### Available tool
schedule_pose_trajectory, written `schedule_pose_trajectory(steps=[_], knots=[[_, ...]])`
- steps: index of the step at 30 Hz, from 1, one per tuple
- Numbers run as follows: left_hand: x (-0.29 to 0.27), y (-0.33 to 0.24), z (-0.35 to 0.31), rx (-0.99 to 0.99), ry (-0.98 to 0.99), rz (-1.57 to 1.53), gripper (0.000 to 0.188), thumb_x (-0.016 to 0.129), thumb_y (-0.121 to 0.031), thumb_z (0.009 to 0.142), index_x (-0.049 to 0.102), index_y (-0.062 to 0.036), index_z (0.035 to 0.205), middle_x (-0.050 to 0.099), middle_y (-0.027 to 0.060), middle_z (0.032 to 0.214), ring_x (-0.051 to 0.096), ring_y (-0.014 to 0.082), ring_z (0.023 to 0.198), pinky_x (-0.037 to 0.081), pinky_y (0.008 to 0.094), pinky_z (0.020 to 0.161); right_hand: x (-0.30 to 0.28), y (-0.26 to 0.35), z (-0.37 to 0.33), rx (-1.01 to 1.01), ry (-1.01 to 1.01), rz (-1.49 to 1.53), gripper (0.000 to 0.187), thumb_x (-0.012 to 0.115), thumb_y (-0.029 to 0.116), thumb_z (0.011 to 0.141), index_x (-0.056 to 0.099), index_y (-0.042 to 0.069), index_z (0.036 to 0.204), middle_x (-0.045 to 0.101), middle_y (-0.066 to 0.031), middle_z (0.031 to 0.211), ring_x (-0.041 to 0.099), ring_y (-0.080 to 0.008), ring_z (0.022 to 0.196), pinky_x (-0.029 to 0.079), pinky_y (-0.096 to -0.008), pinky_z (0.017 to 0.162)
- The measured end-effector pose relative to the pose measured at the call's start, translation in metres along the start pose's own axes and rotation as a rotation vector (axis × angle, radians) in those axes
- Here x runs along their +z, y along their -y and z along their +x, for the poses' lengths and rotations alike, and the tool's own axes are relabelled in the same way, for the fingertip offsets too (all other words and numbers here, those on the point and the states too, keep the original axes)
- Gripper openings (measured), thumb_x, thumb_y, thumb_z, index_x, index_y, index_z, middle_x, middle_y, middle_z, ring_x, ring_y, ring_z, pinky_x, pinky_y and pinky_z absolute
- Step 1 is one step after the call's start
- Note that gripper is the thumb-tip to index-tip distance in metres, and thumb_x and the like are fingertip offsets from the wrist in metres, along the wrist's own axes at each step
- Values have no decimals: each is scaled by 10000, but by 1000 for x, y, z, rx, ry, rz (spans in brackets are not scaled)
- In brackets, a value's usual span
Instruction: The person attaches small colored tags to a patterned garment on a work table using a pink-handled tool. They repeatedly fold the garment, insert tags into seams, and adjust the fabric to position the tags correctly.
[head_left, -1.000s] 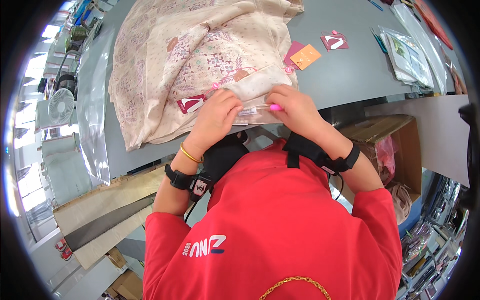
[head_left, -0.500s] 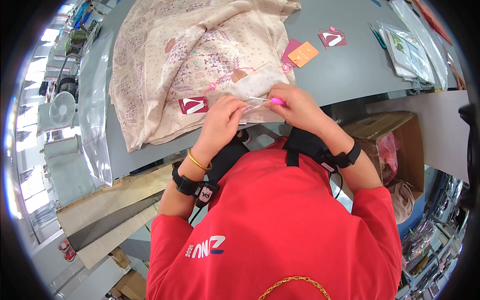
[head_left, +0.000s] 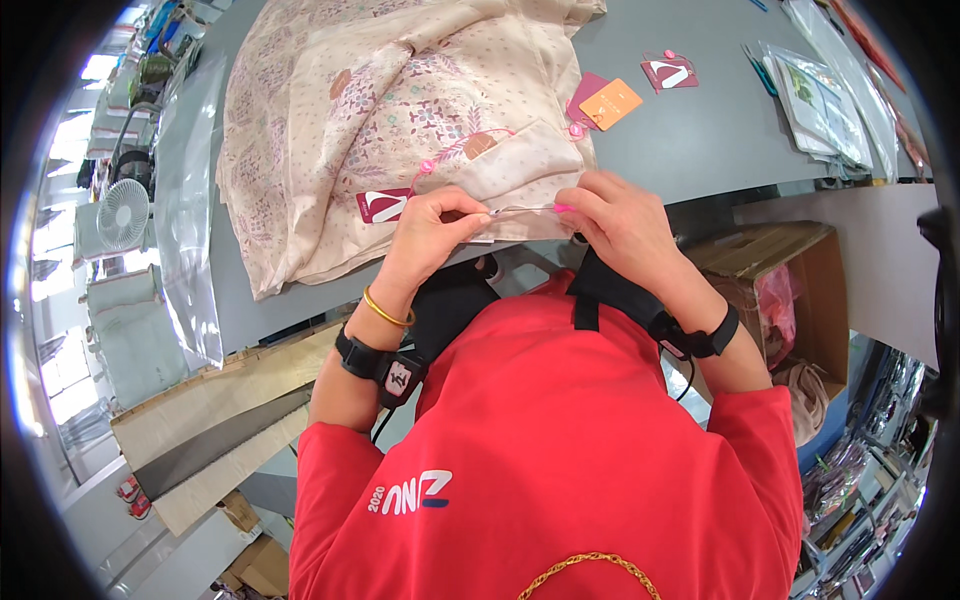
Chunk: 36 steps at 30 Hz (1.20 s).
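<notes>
A beige patterned cloth [head_left: 390, 110], thin and folded in layers, lies over the near edge of the table. Above its front edge, my left hand [head_left: 437, 225] pinches the left end of a thin, light, straight piece [head_left: 527, 209]. My right hand [head_left: 622, 218] is closed around the pink part at its other end. Whether this is a cord or a slim tool, I cannot tell. Beside my left hand, a maroon tag [head_left: 380, 205] hangs by a pink cord with a round pink seal [head_left: 427, 167]. An orange tag [head_left: 611, 104] overlaps another maroon tag beyond my right hand.
A loose maroon tag [head_left: 668, 73] lies on the grey table [head_left: 690, 135]. Clear plastic packets [head_left: 820, 105] are stacked at the far right. Below the table's right edge stands an open cardboard box [head_left: 815, 300]. A small white fan [head_left: 124, 210] is at the left.
My hands have moved apart, the right one shifting right, and the thin piece spans a wider gap. Less of its pink part shows. The cloth has barely shifted.
</notes>
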<state>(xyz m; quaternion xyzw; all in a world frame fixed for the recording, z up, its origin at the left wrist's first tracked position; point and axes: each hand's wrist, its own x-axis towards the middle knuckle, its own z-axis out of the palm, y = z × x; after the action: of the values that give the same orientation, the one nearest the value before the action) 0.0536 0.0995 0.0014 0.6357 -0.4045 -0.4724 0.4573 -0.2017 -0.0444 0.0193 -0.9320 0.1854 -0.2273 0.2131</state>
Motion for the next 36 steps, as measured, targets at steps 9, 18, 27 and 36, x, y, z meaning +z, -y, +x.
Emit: schedule_pose_trajectory(steps=[9,18,27,36], knots=[[5,-13,-2,109,8,209,78,791,-33,915,764,39,931,700,15,886,632,81,802,510,258,718,8,-5,8,-151,-60,-35,230,784,85,790,696,143,995,604,-17,898,645,-238,857,531,-382,710],[18,-11,1,-13,-43,161,132,797,-42,902,741,7,1011,684,19,915,602,99,783,513,287,719,42,14,17,-177,27,27,302,708,108,855,741,175,1148,618,-17,963,640,-235,955,548,-384,817],[-22,-54,11,62,-249,266,71,765,-73,938,719,-20,952,692,25,925,626,137,779,519,309,728,52,8,14,-101,-36,169,441,715,20,851,787,239,1227,618,-8,914,651,-235,873,545,-382,695],[-7,-53,79,693,-98,1205,167,788,-159,872,728,-14,928,664,107,969,625,318,989,539,413,849,54,8,12,-99,-69,178,394,729,18,846,790,215,1182,621,-8,909,653,-237,869,545,-379,702]])
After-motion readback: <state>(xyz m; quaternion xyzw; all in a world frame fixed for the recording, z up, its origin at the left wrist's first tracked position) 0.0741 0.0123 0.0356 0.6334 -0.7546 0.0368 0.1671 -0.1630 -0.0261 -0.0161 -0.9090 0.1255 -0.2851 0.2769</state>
